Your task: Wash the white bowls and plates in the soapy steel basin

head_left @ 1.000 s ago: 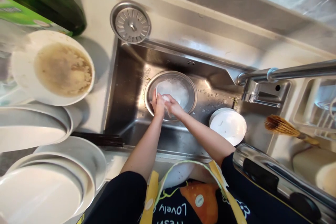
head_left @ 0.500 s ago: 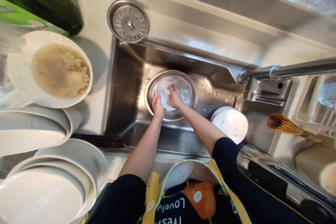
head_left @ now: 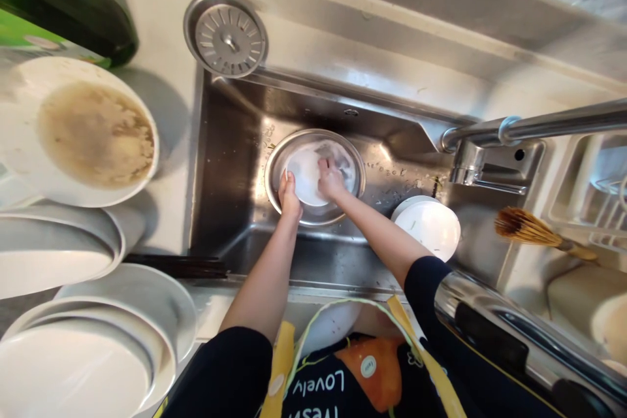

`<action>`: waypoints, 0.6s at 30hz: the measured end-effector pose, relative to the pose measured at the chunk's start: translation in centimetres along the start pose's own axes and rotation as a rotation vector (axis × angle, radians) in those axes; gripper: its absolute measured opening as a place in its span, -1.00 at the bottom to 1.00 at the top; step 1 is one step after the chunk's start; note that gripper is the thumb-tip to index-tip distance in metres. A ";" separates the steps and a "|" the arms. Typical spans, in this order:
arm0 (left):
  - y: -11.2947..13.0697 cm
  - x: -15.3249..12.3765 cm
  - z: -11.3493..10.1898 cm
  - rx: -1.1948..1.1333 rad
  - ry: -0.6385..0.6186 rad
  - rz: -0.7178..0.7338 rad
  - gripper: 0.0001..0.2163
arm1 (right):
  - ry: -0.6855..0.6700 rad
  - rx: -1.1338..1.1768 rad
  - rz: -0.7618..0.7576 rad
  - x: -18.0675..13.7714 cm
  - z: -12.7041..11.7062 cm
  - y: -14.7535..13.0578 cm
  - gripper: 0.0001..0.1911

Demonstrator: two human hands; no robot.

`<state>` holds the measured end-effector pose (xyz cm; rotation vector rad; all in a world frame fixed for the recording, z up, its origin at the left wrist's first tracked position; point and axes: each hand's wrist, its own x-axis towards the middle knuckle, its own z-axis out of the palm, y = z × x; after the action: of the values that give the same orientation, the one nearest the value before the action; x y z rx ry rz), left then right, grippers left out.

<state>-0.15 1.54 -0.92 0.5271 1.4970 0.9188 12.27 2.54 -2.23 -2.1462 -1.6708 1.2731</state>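
The left hand (head_left: 289, 197) curls around the edge of a white plate (head_left: 304, 177), fingers hooked over the rim and thumb out of sight, a grip that seems to steady the plate from one side. The right hand (head_left: 332, 179) presses down on the plate's face, fingers bunched. Whether anything sits under them — a sponge, say — cannot be told. The plate lies inside a steel bowl (head_left: 313, 133), which stands on the floor of a stainless sink (head_left: 225, 176), so the work stays over the basin, within reach of the faucet (head_left: 467, 162). To the right, a stack of white bowls (head_left: 428, 230) rests in the sink, apart from the hands. On the counter to the left sit a bowl with brown residue (head_left: 95, 134) and stacked white plates (head_left: 83, 366) — kept beside the sink, clear of the arms.
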 end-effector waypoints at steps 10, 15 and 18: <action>0.5 0.1 0.1 -0.237 0.017 -0.124 -0.52 | -0.097 0.491 -0.330 0.5 0.6 -4.0 -0.54; 1.1 0.0 0.6 -0.299 -0.028 -0.260 -0.43 | -0.342 0.140 -0.475 -2.4 -1.5 -3.4 -0.51; 1.7 -0.1 0.5 -0.258 -0.106 -0.307 -0.43 | -0.263 0.048 -0.442 -3.3 -2.7 -2.9 -0.65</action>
<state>0.05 2.59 0.55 0.1497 1.2961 0.8125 11.89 1.82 2.92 -1.5075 -2.0399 1.4736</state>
